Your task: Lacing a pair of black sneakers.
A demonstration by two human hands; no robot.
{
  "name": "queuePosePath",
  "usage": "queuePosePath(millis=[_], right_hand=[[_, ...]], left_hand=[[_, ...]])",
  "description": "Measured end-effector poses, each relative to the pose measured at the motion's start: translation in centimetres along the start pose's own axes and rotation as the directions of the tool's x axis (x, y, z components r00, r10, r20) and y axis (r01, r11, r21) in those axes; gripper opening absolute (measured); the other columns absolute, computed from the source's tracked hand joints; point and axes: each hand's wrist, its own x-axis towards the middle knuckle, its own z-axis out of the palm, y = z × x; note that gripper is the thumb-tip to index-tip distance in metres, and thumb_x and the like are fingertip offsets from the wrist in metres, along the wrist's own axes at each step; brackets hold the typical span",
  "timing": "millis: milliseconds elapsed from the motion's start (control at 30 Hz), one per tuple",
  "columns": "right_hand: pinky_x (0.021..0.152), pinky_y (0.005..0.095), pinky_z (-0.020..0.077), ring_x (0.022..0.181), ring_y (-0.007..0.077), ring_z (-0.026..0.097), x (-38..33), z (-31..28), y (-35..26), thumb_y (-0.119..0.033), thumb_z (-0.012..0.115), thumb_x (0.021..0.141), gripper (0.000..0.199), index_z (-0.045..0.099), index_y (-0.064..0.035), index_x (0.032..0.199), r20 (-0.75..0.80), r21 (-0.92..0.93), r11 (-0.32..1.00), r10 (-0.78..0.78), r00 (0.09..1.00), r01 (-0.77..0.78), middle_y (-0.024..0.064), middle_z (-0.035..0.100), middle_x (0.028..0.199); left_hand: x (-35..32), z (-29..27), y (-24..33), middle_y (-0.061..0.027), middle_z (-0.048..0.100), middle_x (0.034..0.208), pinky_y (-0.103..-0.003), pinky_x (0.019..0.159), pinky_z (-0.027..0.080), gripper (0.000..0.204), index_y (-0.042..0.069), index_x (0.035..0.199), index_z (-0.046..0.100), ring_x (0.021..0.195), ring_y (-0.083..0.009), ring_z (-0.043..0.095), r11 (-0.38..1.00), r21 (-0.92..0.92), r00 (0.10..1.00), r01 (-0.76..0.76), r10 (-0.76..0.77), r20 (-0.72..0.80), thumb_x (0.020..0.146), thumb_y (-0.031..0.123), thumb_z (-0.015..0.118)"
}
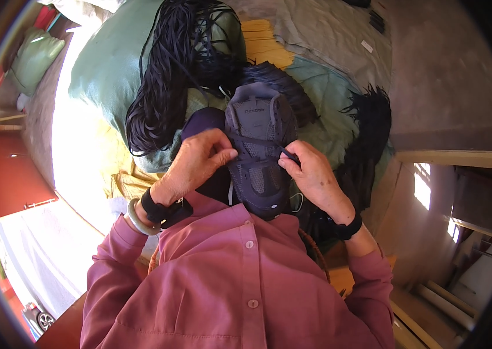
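A dark grey shoe [264, 185] rests on my lap with its toe toward me and its tongue facing up. Black shoelace [257, 141] crosses its upper in rows. At the shoe's right edge, my right hand [314, 174] is closed, pinching a length of the lace between thumb and forefinger. Beside the left edge, my left hand [198, 160] is closed with its thumb and forefinger at the lace where it leaves the eyelets. The fingertips partly hide the lace there. Another dark shoe [204, 120] shows partly behind my left hand.
Beyond the shoe, a big bundle of black laces [167, 75] drapes over a green stuffed sack [103, 75]. More black laces [371, 125] hang at the right. Yellow cloth [266, 43] and grey cloth [333, 35] lie at the back. A wooden ledge [455, 158] stands right.
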Motion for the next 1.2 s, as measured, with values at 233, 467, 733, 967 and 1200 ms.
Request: queuePosePath(millis=[233,467,733,967,1200], right_hand=[[0.076,0.0381,0.0483,0.081,0.0295,0.060,-0.7,-0.1,-0.1,-0.015,0.061,0.102,0.019,0.058,0.0031,0.103,-0.041,-0.029,0.995,-0.096,0.995,0.095,0.0159,0.060,0.091],[0.075,0.0406,0.0497,0.084,0.0315,0.064,-0.9,0.1,0.4,-0.016,0.055,0.105,0.020,0.061,0.0029,0.105,-0.062,0.052,0.992,-0.111,0.992,0.114,0.0180,0.065,0.093],[0.065,0.0321,0.0480,0.067,0.0179,0.060,-1.2,-0.6,-0.1,-0.018,0.059,0.104,0.023,0.067,0.0025,0.107,-0.039,0.085,0.996,-0.023,0.999,0.027,0.0119,0.067,0.080],[0.058,0.0360,0.0461,0.061,0.0252,0.058,-1.6,-0.5,-0.6,-0.022,0.066,0.099,0.019,0.071,-0.0030,0.095,-0.103,0.022,1.000,-0.008,0.995,0.011,0.0117,0.063,0.070],[0.062,0.0395,0.0489,0.066,0.0316,0.064,-1.2,-0.5,-0.3,-0.020,0.067,0.097,0.017,0.069,-0.0047,0.089,-0.110,-0.017,0.995,-0.102,0.989,0.101,0.0119,0.066,0.076]], left_hand=[[1.1,0.1,0.7,-0.0063,0.063,0.084,-0.031,0.068,0.052,0.021,0.002,0.101,0.065,0.072,-0.0199,0.062,0.881,0.348,0.837,-0.321,0.436,-0.330,0.085,0.003,0.078],[1.9,-1.5,-1.1,-0.0022,0.066,0.085,-0.029,0.069,0.052,0.022,0.001,0.110,0.063,0.078,-0.0126,0.065,0.964,0.195,0.952,-0.179,0.220,-0.214,0.091,0.006,0.073],[-0.3,-6.1,-6.4,0.0024,0.058,0.076,-0.020,0.048,0.033,0.035,0.005,0.104,0.065,0.056,-0.0044,0.046,0.877,-0.475,0.921,0.073,-0.242,-0.305,0.107,0.037,0.052],[-0.9,-8.3,-8.6,-0.0098,0.068,0.085,-0.029,0.058,0.048,0.050,0.004,0.103,0.070,0.067,-0.0193,0.064,0.954,0.047,0.884,0.296,-0.255,-0.392,0.107,0.048,0.046],[0.0,-6.5,-4.1,-0.0119,0.070,0.084,-0.033,0.070,0.053,0.022,0.001,0.108,0.071,0.076,-0.0266,0.070,0.862,0.500,0.809,-0.087,0.354,-0.470,0.101,0.021,0.063]])
